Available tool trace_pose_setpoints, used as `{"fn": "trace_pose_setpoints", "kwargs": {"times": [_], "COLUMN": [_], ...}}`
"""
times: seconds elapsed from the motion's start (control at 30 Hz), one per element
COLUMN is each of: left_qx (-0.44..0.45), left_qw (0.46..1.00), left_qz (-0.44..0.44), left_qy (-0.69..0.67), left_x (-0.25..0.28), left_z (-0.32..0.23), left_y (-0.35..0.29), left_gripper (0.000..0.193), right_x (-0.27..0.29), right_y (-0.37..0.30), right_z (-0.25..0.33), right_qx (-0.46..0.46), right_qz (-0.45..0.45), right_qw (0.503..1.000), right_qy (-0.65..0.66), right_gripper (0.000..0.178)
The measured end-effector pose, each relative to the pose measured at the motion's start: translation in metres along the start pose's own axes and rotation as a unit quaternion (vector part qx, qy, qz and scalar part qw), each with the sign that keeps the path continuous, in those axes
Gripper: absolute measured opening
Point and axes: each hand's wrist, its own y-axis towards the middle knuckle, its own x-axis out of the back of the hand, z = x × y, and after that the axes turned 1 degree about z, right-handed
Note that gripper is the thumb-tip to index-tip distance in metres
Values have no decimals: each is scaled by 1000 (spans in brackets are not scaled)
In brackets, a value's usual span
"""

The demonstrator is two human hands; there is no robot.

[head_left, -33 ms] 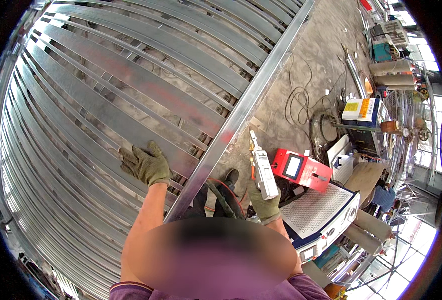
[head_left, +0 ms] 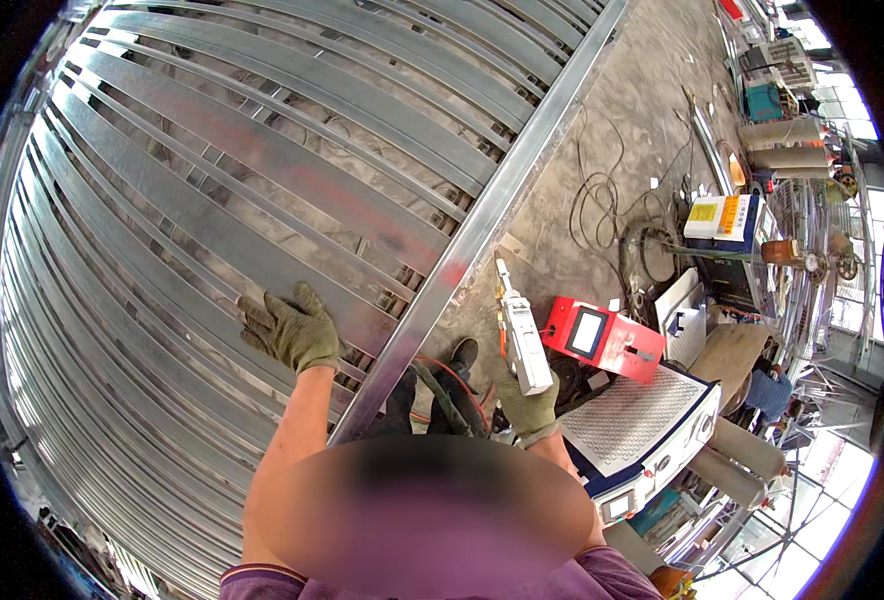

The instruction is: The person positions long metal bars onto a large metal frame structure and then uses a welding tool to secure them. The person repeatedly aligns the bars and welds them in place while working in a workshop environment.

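the left gloved hand (head_left: 300, 334) lies on a flat grey metal slat (head_left: 352, 316), fingers spread wide and gripping nothing; the right gloved hand (head_left: 528, 412) has its fingers wrapped around a white handheld welding torch (head_left: 525, 342), nozzle forward, between the long metal edge rail (head_left: 494, 218) and a red box with a screen (head_left: 622, 346)

Yep, that's a metal workshop.
Giant frame of shiny metal slats (head_left: 312, 190) front and centre, scuffed bare floor (head_left: 642, 80), red machine (head_left: 622, 350) with a screen, fat greyish cylinders (head_left: 747, 447) and big framed windows (head_left: 822, 475) off right.
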Motion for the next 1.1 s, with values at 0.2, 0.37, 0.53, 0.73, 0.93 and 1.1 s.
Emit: {"fn": "trace_pose_setpoints", "kwargs": {"times": [0.2,0.37,0.53,0.73,0.93,1.1], "left_qx": [1,8,5,9,4,-2], "left_qw": [1000,1000,1000,1000,1000,1000], "left_qz": [9,16,6,19,16,10], "left_qy": [-7,12,8,11,12,-3], "left_x": [2,6,4,7,6,7], "left_z": [-2,-2,-4,-5,-2,-2], "left_y": [0,0,-1,0,0,-1], "left_gripper": [77,77,78,77,77,77], "right_x": [-25,-36,-38,-33,2,17], "right_y": [21,34,43,41,24,1], "right_z": [-26,14,-3,-7,21,39], "right_qx": [-119,-116,-153,-133,-47,50], "right_qz": [-25,-2,-31,-50,-9,71], "right_qw": [992,989,985,972,981,996], "right_qy": [20,94,74,188,186,-3], "right_gripper": [41,36,38,37,26,27]}}
